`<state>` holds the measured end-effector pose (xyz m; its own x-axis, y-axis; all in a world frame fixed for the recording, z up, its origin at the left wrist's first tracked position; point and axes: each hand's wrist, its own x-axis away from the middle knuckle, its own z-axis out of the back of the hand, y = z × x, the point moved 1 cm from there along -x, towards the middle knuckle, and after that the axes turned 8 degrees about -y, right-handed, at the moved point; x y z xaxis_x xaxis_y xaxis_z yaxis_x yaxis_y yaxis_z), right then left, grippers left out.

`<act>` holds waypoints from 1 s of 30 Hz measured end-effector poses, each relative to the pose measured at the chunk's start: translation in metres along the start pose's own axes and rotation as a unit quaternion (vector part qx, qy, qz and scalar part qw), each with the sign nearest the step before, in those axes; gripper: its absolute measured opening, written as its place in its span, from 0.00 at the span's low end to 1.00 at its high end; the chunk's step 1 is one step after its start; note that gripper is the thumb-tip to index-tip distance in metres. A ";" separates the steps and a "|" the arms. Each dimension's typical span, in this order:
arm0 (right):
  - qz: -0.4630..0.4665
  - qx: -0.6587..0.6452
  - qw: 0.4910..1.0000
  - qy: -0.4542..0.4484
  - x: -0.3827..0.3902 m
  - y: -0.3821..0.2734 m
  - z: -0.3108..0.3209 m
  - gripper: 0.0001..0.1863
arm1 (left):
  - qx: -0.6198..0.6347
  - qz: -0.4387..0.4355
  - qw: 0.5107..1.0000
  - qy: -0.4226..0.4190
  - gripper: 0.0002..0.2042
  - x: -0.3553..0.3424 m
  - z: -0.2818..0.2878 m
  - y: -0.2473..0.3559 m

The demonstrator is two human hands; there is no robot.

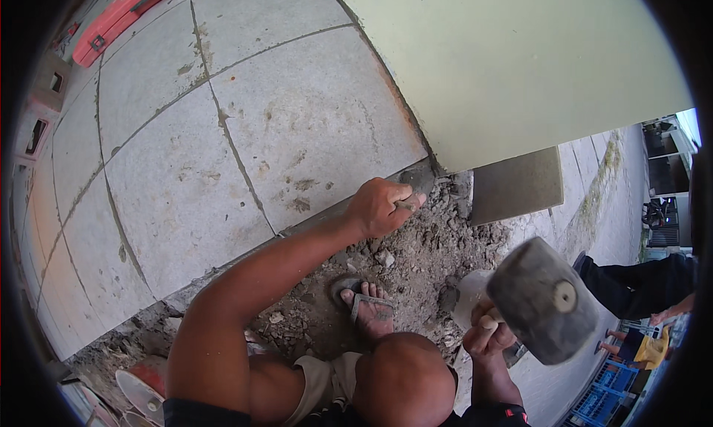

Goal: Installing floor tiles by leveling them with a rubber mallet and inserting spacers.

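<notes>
Square tiles (178, 197) border crumbly rubble (423, 260); left hand (380, 207) grips a dusty rod (406, 204), right hand (490, 336) a blocky mallet (536, 308).

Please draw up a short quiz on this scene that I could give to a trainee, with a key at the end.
1. Multiple choice: what colour is the head of the mallet in the right hand?
a) bright red
b) dark grey
c) yellow

2. True or false: the left hand is curled shut, close to the edge of the large grey tiles.

3. Fill in the blank: the foot on the loose rubble wears a ____.

Key:
1. b
2. True
3. flip-flop
</notes>
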<state>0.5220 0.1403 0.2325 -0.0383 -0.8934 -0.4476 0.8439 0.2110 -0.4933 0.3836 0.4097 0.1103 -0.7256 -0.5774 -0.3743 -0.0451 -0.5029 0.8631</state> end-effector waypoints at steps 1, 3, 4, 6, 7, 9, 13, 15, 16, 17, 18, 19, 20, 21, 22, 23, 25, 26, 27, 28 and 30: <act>0.062 0.211 0.969 -0.114 -0.007 0.004 -0.005 0.17 | -0.001 0.016 1.000 -0.013 0.21 0.001 -0.001 0.000; -0.274 -0.009 0.934 -0.231 -0.029 -0.004 -0.029 0.18 | -0.013 0.011 1.000 -0.012 0.21 0.022 -0.002 -0.032; -0.218 -0.006 0.957 -0.192 -0.028 -0.004 -0.028 0.18 | -0.009 -0.006 1.000 -0.007 0.22 0.019 0.000 -0.036; -0.132 -0.007 0.983 -0.127 -0.029 -0.008 -0.020 0.17 | -0.003 0.038 0.999 -0.016 0.22 0.013 0.004 -0.026; -0.103 -0.009 0.989 -0.103 -0.029 -0.009 -0.011 0.18 | 0.005 0.084 0.996 -0.031 0.23 0.012 0.004 -0.017; -0.108 -0.112 0.988 -0.017 0.010 0.005 0.003 0.22 | -0.008 0.060 0.998 -0.016 0.24 0.006 0.002 -0.017; -0.011 -0.057 0.998 0.013 -0.020 0.003 -0.028 0.18 | -0.005 0.074 0.997 -0.025 0.24 0.003 0.001 -0.012; 0.009 0.045 0.999 -0.006 -0.023 0.007 -0.046 0.17 | -0.012 0.087 0.996 -0.030 0.24 0.009 0.001 -0.020; -0.129 0.019 0.988 -0.088 -0.012 0.019 -0.053 0.14 | -0.006 0.063 0.998 -0.015 0.24 0.013 0.001 -0.031; -0.263 -0.008 0.950 -0.168 -0.003 0.027 -0.058 0.18 | 0.000 0.040 0.999 -0.001 0.24 0.017 0.000 -0.041; -0.213 0.005 0.969 -0.122 -0.001 0.019 -0.050 0.17 | 0.004 0.042 0.999 -0.002 0.24 0.012 0.000 -0.034; -0.216 0.006 0.968 -0.125 0.004 0.018 -0.042 0.17 | 0.013 0.080 0.996 -0.022 0.24 0.007 0.001 -0.028; -0.172 -0.007 0.983 -0.071 0.010 0.018 -0.032 0.18 | 0.022 0.119 0.992 -0.042 0.24 0.003 0.001 -0.023; -0.122 -0.019 0.992 -0.010 0.010 0.017 -0.026 0.21 | 0.022 0.114 0.992 -0.044 0.24 0.001 0.001 -0.024; -0.123 -0.022 0.992 -0.010 0.009 0.013 -0.025 0.21 | 0.012 0.090 0.996 -0.022 0.25 0.004 0.001 -0.023; -0.090 -0.156 0.982 0.056 0.006 0.007 -0.023 0.23 | 0.003 0.066 0.998 -0.001 0.26 0.007 0.002 -0.024; -0.013 -0.271 0.955 0.121 -0.008 -0.004 -0.014 0.27 | 0.008 0.079 0.997 -0.010 0.26 0.006 0.000 -0.022; -0.030 -0.182 0.977 0.108 0.008 0.011 -0.019 0.25 | 0.015 0.090 0.996 -0.018 0.26 0.004 -0.001 -0.020; -0.046 -0.092 0.990 0.095 0.012 0.017 -0.026 0.24 | 0.016 0.088 0.996 -0.018 0.26 0.004 -0.006 -0.025; -0.046 -0.090 0.990 0.096 0.014 0.021 -0.029 0.24 | 0.044 0.027 0.999 0.009 0.25 0.003 -0.012 -0.031; -0.287 -0.033 0.940 -0.179 -0.013 0.021 -0.058 0.21 | 0.066 -0.031 0.997 0.032 0.24 0.010 -0.017 -0.041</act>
<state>0.5093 0.1794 0.1844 -0.2846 -0.9414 0.1809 0.7030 -0.3332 -0.6283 0.3899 0.4137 0.0656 -0.6733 -0.5901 -0.4454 -0.1812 -0.4524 0.8732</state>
